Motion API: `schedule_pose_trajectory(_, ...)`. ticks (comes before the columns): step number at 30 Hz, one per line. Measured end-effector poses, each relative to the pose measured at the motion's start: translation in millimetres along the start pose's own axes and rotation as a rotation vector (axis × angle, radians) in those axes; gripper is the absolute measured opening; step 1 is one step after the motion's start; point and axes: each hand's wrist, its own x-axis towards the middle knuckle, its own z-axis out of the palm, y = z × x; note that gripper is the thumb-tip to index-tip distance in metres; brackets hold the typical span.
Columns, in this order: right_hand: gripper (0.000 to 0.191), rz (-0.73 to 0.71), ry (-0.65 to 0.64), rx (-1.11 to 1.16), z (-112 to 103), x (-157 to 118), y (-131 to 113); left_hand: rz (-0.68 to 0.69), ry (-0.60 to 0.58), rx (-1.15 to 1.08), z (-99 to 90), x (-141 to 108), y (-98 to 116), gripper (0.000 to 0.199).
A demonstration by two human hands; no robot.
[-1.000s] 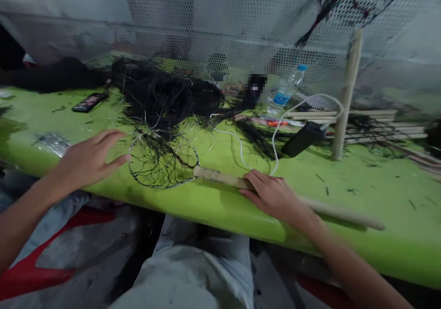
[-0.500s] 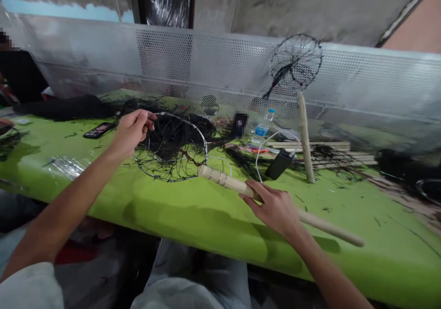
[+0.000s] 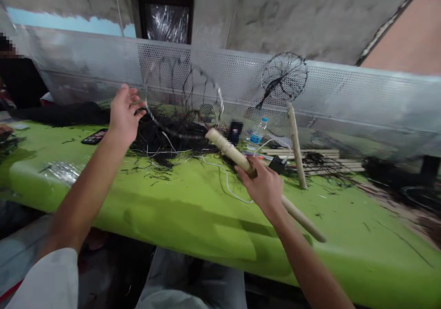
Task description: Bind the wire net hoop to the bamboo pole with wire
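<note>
My right hand (image 3: pixel 260 182) is wrapped round a pale wooden stick (image 3: pixel 228 149), which slants up and left over the table. At the stick's upper end is a round wire hoop (image 3: pixel 221 100) with dark strands, blurred by motion and raised in front of the metal panel. My left hand (image 3: pixel 124 116) is at the hoop's left side, fingers apart and holding nothing; whether a fingertip touches the rim, I cannot tell. Below the hoop lies a heap of black strands (image 3: pixel 156 139).
The green table (image 3: pixel 193 217) backs onto a perforated metal panel (image 3: pixel 113 65). Another strung hoop (image 3: pixel 284 77) tops an upright stick (image 3: pixel 296 148). A water bottle (image 3: pixel 255 139), a black power bank (image 3: pixel 277 165), a white cable (image 3: pixel 237 199), a phone (image 3: pixel 93 137) and several sticks (image 3: pixel 330 153) lie around. Someone sits far left.
The hoop has swung up off the table level, and the stick tilts more steeply. My left hand has come off the rim, its fingers opening. The camera view has shifted a little.
</note>
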Motion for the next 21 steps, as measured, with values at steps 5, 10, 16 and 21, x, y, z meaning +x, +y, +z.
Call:
schedule_pose_trajectory(5,0.037,-0.015,0.086,0.234,-14.8,81.3,-63.4,0.186,-0.138,-0.100,51.9,24.7,36.5,0.065)
schedule_pose_trajectory(10,0.027,-0.078,-0.063,0.518,-18.3,98.6,-98.8,0.356,-0.232,-0.032,101.6,65.4,98.9,0.060)
schedule_pose_trajectory(16,0.041,0.023,-0.229,0.723,-22.3,40.3,-109.0,0.317,-0.270,0.010,127.1,75.1,126.0,0.066)
schedule_pose_trajectory(21,0.038,0.114,-0.265,0.773,6.7,-18.6,-108.4,0.258,-0.346,-0.056,131.7,33.6,86.2,0.059)
